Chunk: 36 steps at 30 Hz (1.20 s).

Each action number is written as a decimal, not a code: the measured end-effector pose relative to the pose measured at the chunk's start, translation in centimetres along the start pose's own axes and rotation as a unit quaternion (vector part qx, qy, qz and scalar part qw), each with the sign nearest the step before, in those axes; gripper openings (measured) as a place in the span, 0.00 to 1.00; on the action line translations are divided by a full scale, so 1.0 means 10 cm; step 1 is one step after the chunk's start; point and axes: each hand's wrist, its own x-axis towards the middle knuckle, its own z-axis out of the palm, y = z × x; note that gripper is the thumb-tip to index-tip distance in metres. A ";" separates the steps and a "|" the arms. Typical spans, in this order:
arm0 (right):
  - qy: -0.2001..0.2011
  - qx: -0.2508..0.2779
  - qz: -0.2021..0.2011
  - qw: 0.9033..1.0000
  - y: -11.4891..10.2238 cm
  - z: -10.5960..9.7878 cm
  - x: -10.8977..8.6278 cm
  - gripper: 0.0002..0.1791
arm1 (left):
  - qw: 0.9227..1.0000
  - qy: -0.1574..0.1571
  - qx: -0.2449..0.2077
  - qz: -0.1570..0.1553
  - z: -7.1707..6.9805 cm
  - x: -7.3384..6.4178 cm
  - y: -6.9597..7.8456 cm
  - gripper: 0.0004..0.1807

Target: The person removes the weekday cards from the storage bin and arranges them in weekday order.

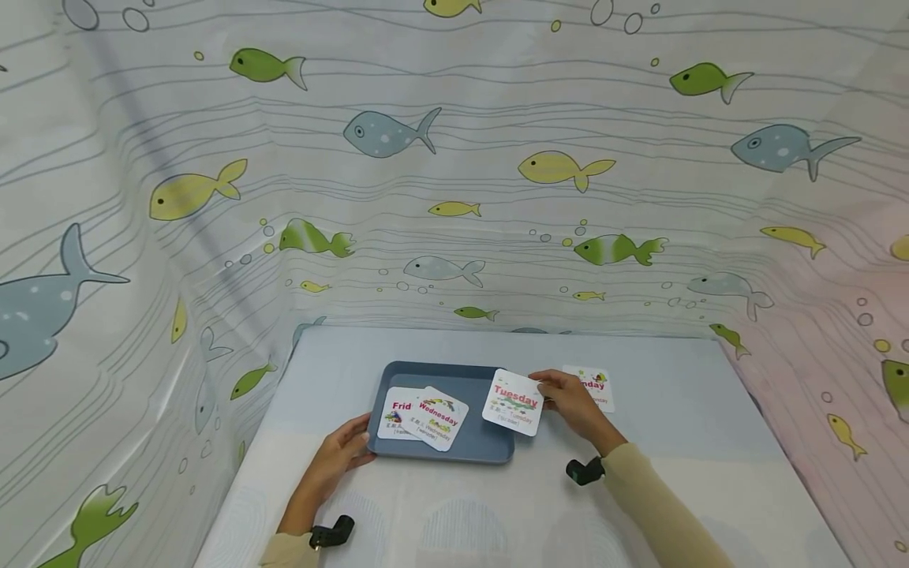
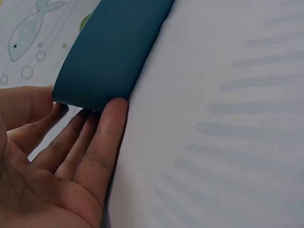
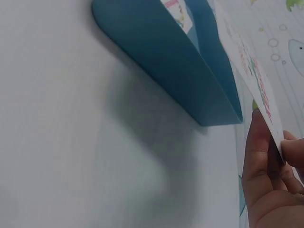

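My left hand [image 1: 338, 457] holds the blue-grey tray [image 1: 479, 446] at its left end. In the left wrist view the thumb is at the top of the tray's wall [image 2: 107, 59] and the fingertips touch its lower edge. Pinched between the thumb and fingers of my right hand [image 1: 574, 404] is a white square Tuesday card [image 1: 513, 404], tilted over the tray's right end. The right wrist view shows this card [image 3: 251, 78] nearly edge-on, above the rim. Inside the tray, a Wednesday card [image 1: 439, 422] overlaps a card reading "Frid" [image 1: 398, 406].
Behind the right hand lies another white card [image 1: 596, 385], its visible letters "nday", on the pale tabletop [image 1: 660, 394]. A fish-patterned sheet [image 1: 454, 229] rises behind and beside the table. Black wrist cameras [image 1: 585, 472] sit on both wrists.
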 end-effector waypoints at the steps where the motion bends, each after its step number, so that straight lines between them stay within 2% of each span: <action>1: 0.001 0.001 -0.003 1.000 0.00 -0.02 -0.01 0.18 | 1.000 0.000 -0.001 0.000 0.00 0.00 0.00 0.28; 13: 0.007 0.006 -0.009 1.000 0.00 -0.12 -0.02 0.18 | 1.000 -0.001 0.000 0.001 -0.01 -0.01 0.00 0.28; 36: 0.018 -0.014 0.009 1.000 0.02 -0.30 -0.08 0.19 | 1.000 -0.002 0.003 -0.002 -0.01 0.01 -0.02 0.28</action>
